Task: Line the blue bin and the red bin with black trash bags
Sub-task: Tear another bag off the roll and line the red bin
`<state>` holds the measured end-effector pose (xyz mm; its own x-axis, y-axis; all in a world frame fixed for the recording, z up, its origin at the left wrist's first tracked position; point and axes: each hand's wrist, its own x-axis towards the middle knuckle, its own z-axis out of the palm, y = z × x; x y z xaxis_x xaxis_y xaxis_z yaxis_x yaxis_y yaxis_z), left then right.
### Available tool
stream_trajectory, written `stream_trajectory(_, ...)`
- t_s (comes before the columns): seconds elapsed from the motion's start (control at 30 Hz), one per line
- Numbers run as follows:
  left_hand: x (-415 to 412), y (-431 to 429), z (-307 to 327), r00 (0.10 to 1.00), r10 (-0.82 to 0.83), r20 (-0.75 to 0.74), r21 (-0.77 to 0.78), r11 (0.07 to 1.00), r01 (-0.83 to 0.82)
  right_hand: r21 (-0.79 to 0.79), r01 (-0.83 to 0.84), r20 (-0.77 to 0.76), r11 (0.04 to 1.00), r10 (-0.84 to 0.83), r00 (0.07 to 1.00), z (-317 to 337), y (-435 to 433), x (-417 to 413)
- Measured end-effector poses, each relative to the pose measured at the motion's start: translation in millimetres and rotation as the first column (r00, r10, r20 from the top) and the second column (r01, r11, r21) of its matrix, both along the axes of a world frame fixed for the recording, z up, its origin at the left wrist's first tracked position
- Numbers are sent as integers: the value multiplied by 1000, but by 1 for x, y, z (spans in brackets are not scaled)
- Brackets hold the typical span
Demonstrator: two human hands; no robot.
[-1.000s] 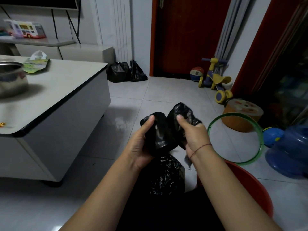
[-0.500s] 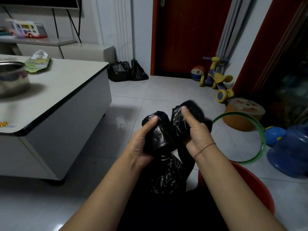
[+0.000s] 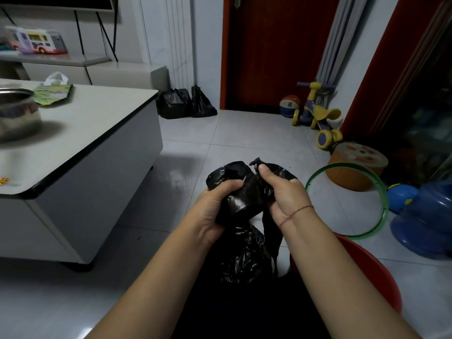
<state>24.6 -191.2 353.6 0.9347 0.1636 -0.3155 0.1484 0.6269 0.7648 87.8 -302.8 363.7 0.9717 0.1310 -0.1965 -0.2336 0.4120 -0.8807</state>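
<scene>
Left hand (image 3: 215, 206) grips the roll of black bags (image 3: 241, 192) at center. Right hand (image 3: 286, 196) pinches its loose end at the roll's 2 o'clock. Red bin (image 3: 381, 277) sits at 5 o'clock.

Steel pot (image 3: 17, 113) on white table (image 3: 97, 123) — toy scooter (image 3: 318, 113) beyond.

left grip (image 3: 215, 209) curled, right grip (image 3: 286, 199) pinching

The left forearm (image 3: 156, 270) and right forearm (image 3: 342, 270) are bare along their whole visible length. A thin red string bracelet (image 3: 297, 212) circles the right wrist. Black clothing (image 3: 244, 311) fills the bottom centre of the frame.
</scene>
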Motion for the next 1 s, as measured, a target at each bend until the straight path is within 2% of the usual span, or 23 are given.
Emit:
stream_trajectory(0.13, 9, -9, 4, 993, 120, -16, 37, 992, -119, 106, 98, -29, 989, -95, 995, -2, 14, -2)
stream_trajectory(0.27, 10, 0, -3, 965, 229, -127, 31, 973, -227, 211, 286, -45, 935, -283, 958, 4, 4, 14)
stream_trajectory(0.33, 4, 17, -13, 947, 272, -170, -12, 961, -278, 183, 357, 16, 916, -366, 930, 4, -8, 25)
stream_trajectory(0.4, 0, 29, -18, 927, 344, -151, -9, 937, -349, 82, 355, 111, 931, -362, 925, -1, -12, 26)
stream_trajectory(0.53, 0, 31, -13, 921, 384, 64, 111, 915, -389, -90, 290, 253, 953, -260, 932, -14, -4, 21)
stream_trajectory(0.63, 4, 56, -18, 893, 427, 144, 170, 878, -447, -195, 232, 304, 953, -166, 938, -13, -1, 24)
stream_trajectory(0.77, 10, 111, -51, 861, 495, 116, 266, 820, -507, -354, 99, 334, 930, 27, 942, -17, 5, 28)
stream_trajectory(0.83, 11, 141, -76, 853, 513, 96, 386, 771, -506, -443, 20, 313, 896, 134, 940, -28, 10, 32)
stream_trajectory(0.93, 12, 180, -123, 867, 494, 59, 630, 656, -416, -520, -89, 242, 849, 246, 938, -55, 21, 37)
stream_trajectory(1.0, 12, 201, -159, 882, 471, 21, 724, 601, -338, -562, -173, 184, 809, 326, 927, -75, 31, 41)
